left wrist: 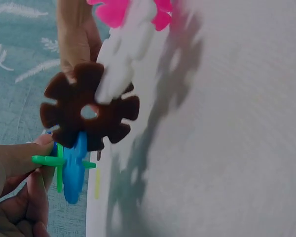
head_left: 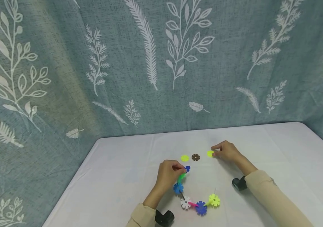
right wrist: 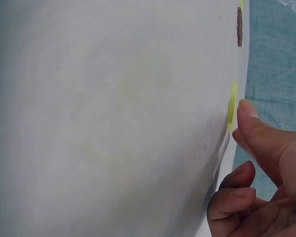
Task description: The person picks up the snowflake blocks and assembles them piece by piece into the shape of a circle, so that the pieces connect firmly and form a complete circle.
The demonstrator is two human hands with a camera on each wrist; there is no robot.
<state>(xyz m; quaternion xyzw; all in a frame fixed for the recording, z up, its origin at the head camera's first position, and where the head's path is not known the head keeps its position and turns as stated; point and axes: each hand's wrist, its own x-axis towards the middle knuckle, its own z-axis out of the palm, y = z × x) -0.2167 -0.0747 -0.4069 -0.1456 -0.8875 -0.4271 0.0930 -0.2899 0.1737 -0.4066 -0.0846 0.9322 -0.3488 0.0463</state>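
Observation:
A curved chain of slotted plastic flower discs runs over the white table. My left hand (head_left: 168,173) pinches the dark blue disc (head_left: 188,168) at its upper end. Behind it come a green disc (left wrist: 48,160), a light blue disc (head_left: 178,188), a brown disc (left wrist: 64,106), a white disc (head_left: 185,203), a pink disc (head_left: 193,205), a second dark blue disc (head_left: 201,208) and yellow ones (head_left: 214,200). At the far side, my right hand (head_left: 226,151) has thumb and forefinger at a loose yellow disc (head_left: 210,153) lying flat; contact is hard to tell.
Another loose yellow disc (head_left: 184,158) and a loose brown disc (head_left: 196,157) lie between the hands, toward the back. Black wrist devices (head_left: 165,218) show at both cuffs. A leaf-patterned curtain (head_left: 161,63) hangs behind the table's far edge.

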